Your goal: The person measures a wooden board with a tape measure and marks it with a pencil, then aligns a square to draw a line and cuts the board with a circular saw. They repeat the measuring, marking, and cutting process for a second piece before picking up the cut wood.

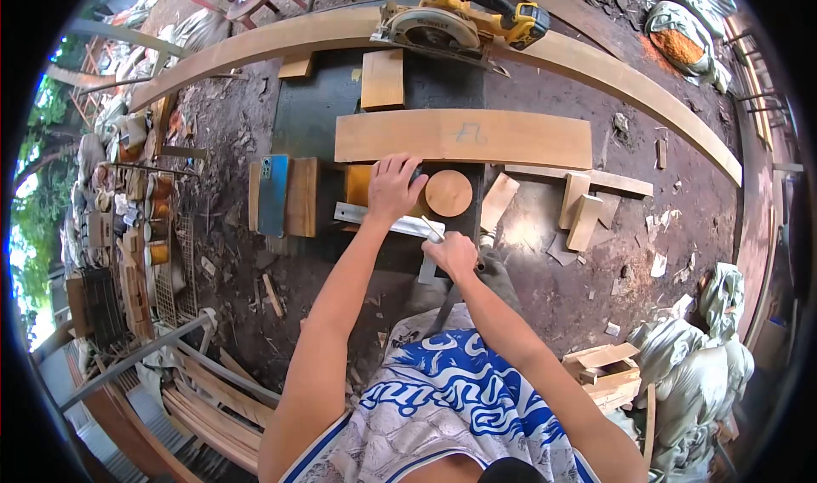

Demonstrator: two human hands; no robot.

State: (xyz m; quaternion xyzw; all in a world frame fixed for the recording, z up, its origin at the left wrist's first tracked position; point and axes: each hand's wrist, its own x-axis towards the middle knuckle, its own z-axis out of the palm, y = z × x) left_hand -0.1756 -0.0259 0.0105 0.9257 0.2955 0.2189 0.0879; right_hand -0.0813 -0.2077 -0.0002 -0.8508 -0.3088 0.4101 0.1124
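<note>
A wooden plank with a blue pencil-like mark lies across the dark bench. My left hand is at its near edge, fingers curled, with a small dark object partly showing by the thumb. Below that hand extends a silver metal ruler or square, whose right end reaches my right hand. The right hand is closed around a thin pencil; whether it also grips the metal tool is hidden. A round wooden disc sits between the plank and my right hand.
A yellow circular saw rests on a long beam beyond the bench. To the left, a blue phone lies on wood blocks. Offcuts are at the right, and sacks stand at lower right.
</note>
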